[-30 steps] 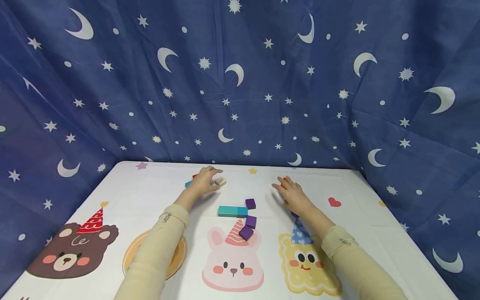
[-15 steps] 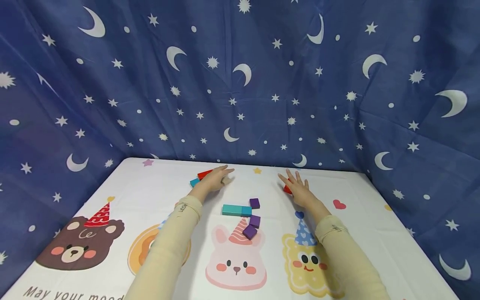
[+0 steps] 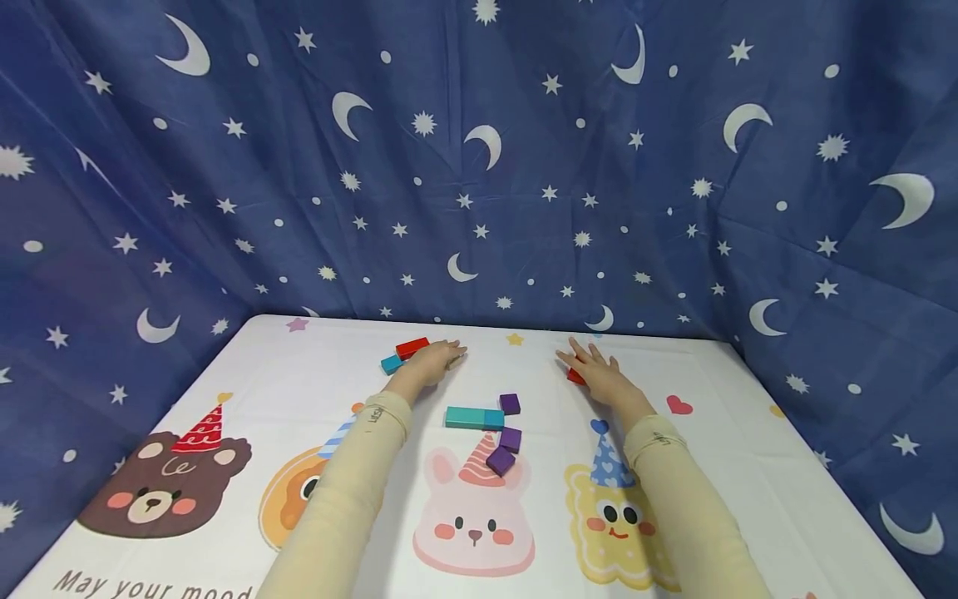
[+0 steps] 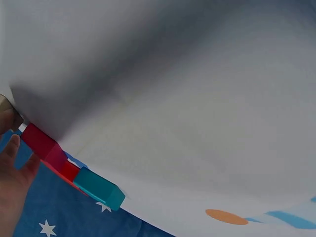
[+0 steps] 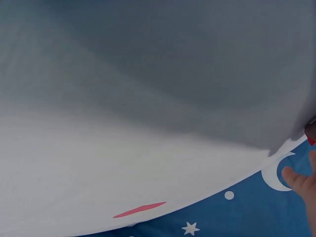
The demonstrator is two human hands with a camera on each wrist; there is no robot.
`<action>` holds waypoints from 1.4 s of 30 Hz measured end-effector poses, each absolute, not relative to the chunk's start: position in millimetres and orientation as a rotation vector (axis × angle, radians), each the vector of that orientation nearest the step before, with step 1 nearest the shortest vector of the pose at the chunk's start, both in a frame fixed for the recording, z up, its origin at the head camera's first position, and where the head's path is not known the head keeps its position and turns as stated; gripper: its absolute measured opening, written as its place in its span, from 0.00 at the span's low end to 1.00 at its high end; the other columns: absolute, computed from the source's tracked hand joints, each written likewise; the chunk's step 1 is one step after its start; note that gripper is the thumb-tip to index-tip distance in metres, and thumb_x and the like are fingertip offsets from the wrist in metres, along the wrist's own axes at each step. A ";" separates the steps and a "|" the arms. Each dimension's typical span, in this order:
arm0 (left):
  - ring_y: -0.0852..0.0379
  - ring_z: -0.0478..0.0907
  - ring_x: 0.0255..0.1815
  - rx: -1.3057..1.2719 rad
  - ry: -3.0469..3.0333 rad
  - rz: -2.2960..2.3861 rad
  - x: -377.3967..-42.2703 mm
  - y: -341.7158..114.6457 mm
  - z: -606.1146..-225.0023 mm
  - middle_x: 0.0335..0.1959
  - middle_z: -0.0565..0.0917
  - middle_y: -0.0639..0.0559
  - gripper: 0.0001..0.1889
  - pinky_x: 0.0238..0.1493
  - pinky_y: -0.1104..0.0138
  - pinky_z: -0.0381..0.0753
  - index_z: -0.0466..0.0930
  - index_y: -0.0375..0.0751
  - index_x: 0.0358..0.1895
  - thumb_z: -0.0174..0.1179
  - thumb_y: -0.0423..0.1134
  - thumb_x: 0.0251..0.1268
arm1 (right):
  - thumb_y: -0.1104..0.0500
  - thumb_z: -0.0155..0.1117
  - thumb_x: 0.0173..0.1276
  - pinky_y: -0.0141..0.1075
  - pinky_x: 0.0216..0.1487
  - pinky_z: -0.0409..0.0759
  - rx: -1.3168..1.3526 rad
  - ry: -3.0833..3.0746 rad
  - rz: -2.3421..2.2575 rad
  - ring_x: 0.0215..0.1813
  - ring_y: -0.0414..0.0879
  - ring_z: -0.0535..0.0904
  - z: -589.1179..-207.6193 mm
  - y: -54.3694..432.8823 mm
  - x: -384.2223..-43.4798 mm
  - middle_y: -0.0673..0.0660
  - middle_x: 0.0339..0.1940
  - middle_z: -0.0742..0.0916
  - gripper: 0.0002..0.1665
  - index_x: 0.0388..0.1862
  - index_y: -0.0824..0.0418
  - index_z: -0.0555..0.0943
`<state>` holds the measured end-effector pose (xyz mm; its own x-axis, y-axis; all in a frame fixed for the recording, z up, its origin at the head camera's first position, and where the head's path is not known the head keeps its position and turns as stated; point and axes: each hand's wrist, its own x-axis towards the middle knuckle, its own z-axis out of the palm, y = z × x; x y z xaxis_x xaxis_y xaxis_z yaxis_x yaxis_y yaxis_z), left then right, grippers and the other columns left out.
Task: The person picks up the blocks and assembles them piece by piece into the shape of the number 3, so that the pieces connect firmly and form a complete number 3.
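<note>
At the far left of the table my left hand [image 3: 434,363] pinches a small beige wooden block [image 4: 9,114], which the hand hides in the head view. Beside its knuckles lie a red block [image 3: 412,348] and a blue block [image 3: 392,364]. My right hand [image 3: 602,383] reaches out at the far right with fingers spread. Another red block [image 3: 575,376] sits under its fingers, mostly covered. Between the hands, a teal block [image 3: 465,418] joins a blue one [image 3: 494,419] end to end. Small purple blocks [image 3: 510,404] lie around their right end.
A white cloth with cartoon prints, such as a bear [image 3: 153,503] and a rabbit [image 3: 475,532], covers the table. Its far edge meets a dark blue curtain [image 3: 479,191] with stars and moons, which also rises at both sides.
The left fingers have come down and closed in over the beige block. The right fingers have straightened and spread above the red block, then stayed still. The head view has shifted slightly.
</note>
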<state>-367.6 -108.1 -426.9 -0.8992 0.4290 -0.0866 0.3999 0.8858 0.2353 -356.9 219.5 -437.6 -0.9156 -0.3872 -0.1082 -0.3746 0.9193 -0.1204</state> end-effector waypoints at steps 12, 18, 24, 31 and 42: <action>0.46 0.62 0.71 0.616 2.936 0.309 -368.4 -111.7 -431.2 0.68 0.69 0.44 0.25 0.71 0.55 0.60 0.66 0.43 0.68 0.49 0.26 0.68 | 0.75 0.46 0.66 0.63 0.67 0.58 -0.575 2.948 -0.089 0.70 0.68 0.60 -441.5 223.1 -360.5 0.65 0.72 0.65 0.33 0.70 0.58 0.64; 0.46 0.68 0.66 0.591 2.940 0.359 -364.2 -113.2 -430.5 0.65 0.73 0.43 0.23 0.69 0.57 0.65 0.66 0.43 0.68 0.47 0.29 0.70 | 0.74 0.53 0.65 0.58 0.66 0.65 -0.549 2.990 -0.076 0.64 0.62 0.69 -442.0 227.6 -362.3 0.64 0.64 0.74 0.28 0.64 0.59 0.70; 0.52 0.67 0.31 0.747 2.957 0.493 -360.6 -115.6 -425.8 0.24 0.69 0.46 0.08 0.37 0.65 0.66 0.77 0.28 0.39 0.46 0.24 0.67 | 0.73 0.55 0.64 0.52 0.63 0.71 -0.694 3.059 -0.056 0.57 0.61 0.75 -442.8 235.9 -360.2 0.67 0.57 0.79 0.23 0.59 0.67 0.73; 0.56 0.62 0.28 0.748 2.967 0.378 -358.0 -119.8 -426.4 0.19 0.60 0.54 0.15 0.34 0.69 0.62 0.64 0.41 0.20 0.51 0.26 0.65 | 0.72 0.64 0.57 0.49 0.56 0.77 -0.825 3.099 -0.103 0.44 0.57 0.81 -437.2 239.9 -357.4 0.65 0.42 0.85 0.18 0.48 0.71 0.78; 0.51 0.69 0.36 0.667 3.014 0.321 -348.6 -126.4 -416.6 0.28 0.75 0.47 0.11 0.42 0.64 0.70 0.74 0.37 0.23 0.63 0.35 0.60 | 0.67 0.72 0.51 0.44 0.48 0.80 -0.751 3.109 -0.169 0.35 0.50 0.77 -427.1 241.5 -350.1 0.62 0.33 0.81 0.18 0.41 0.72 0.80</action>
